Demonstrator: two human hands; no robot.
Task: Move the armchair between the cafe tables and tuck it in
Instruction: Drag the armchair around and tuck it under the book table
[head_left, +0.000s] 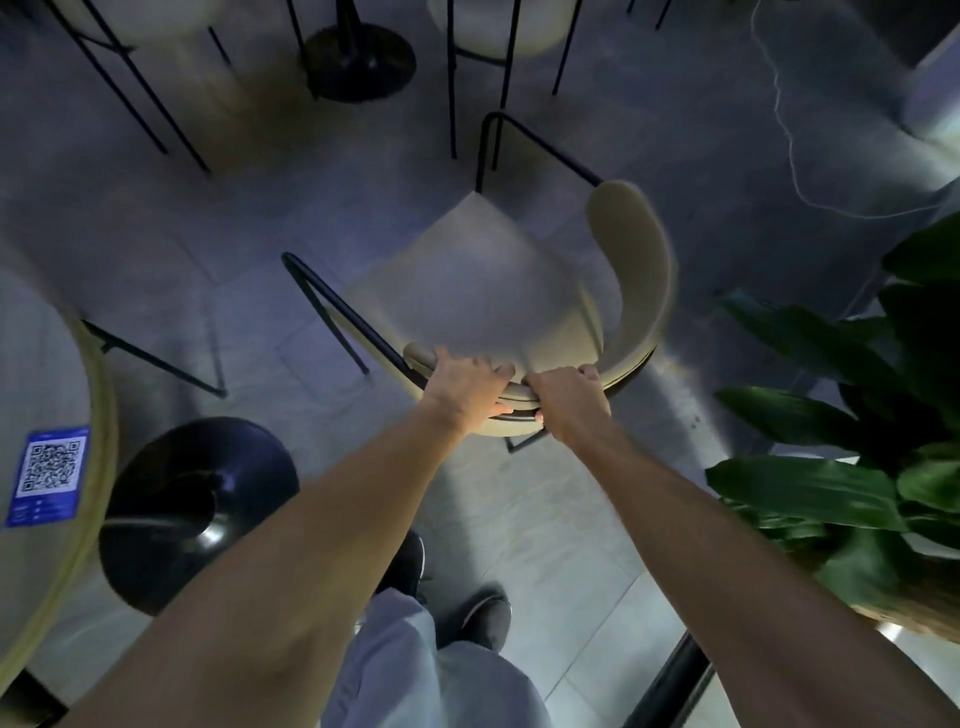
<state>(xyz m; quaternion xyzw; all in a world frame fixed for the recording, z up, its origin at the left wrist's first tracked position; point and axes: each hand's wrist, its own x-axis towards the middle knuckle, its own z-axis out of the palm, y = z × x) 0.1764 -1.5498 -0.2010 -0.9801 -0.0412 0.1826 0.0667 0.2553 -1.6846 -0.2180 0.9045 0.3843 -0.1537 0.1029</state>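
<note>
A cream armchair (483, 280) with a curved padded backrest and thin black metal arms stands on the tiled floor right in front of me, blurred by motion. My left hand (467, 384) grips the near part of the backrest, fingers over the top and thumb underneath. Right beside it, my right hand (569, 400) grips the same backrest rim, fingers curled round it. A round cafe table (62, 395) with a pale rim and a blue QR sticker sits at the left edge, its black pedestal base (197, 514) below it. A second pedestal base (358, 62) stands at the far top.
Two more cream chairs on black legs (493, 31) stand at the top around that far base. A large potted green plant (852, 447) crowds the right side. A white cable (795, 156) runs over the floor top right. My shoes and pale trousers (415, 649) are below.
</note>
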